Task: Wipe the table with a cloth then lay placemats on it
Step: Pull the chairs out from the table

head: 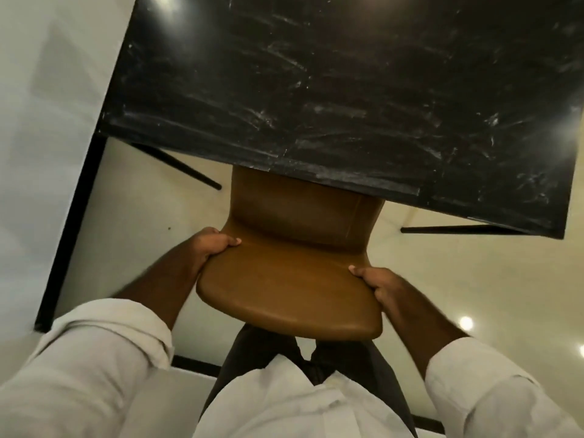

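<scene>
A black marble table [331, 90] with white veins fills the top of the head view. A tan leather chair [294, 279] stands at its near edge, the seat partly under the tabletop. My left hand [211, 245] grips the left edge of the chair's back. My right hand [379, 282] grips the right edge of the back. No cloth or placemat is in view.
Thin black table legs [186, 169] slant down to a glossy cream floor [458, 279]. A white wall [41, 105] with a black baseboard [72, 216] runs along the left. My white shirt and dark trousers fill the bottom of the view.
</scene>
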